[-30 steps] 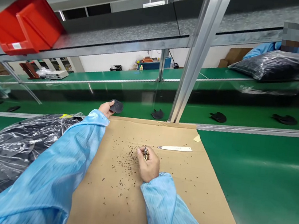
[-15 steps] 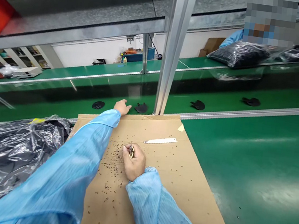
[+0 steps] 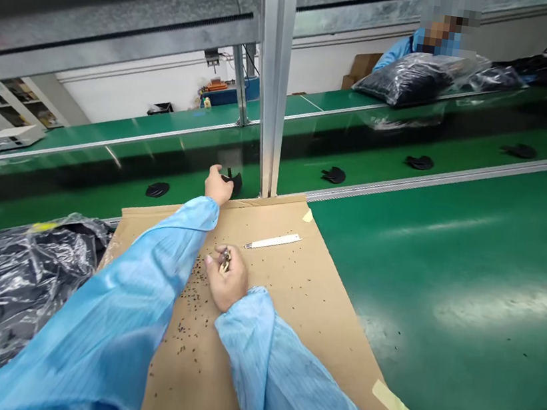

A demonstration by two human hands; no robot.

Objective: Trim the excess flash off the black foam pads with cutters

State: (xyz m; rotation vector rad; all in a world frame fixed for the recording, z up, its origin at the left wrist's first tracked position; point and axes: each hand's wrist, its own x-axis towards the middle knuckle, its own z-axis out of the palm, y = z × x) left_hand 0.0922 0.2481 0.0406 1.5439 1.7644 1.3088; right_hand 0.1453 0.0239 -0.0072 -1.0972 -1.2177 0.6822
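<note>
My left hand (image 3: 218, 185) reaches over the far edge of the cardboard sheet (image 3: 330, 313), its fingers at a flat black piece (image 3: 236, 184) on the green conveyor belt. Thumb and fingers look curled at the piece's near side. Over the cardboard, my right hand (image 3: 227, 281) is closed around a small metal tool (image 3: 225, 260), mostly hidden in the palm. Many tiny dark bits (image 3: 187, 328) are scattered on the cardboard beside it. A white-handled blade (image 3: 273, 241) lies beyond my right hand.
A metal post (image 3: 272, 84) rises behind the cardboard. More black pieces (image 3: 332, 174) lie along the belt. Plastic-wrapped dark bundles (image 3: 5, 291) sit at the left. A person in blue (image 3: 399, 50) is across the line, behind a wrapped bundle (image 3: 406, 78).
The view has shifted right. My left hand has come to the black piece, which now sits at its fingers. My right hand still holds the metal tool.
</note>
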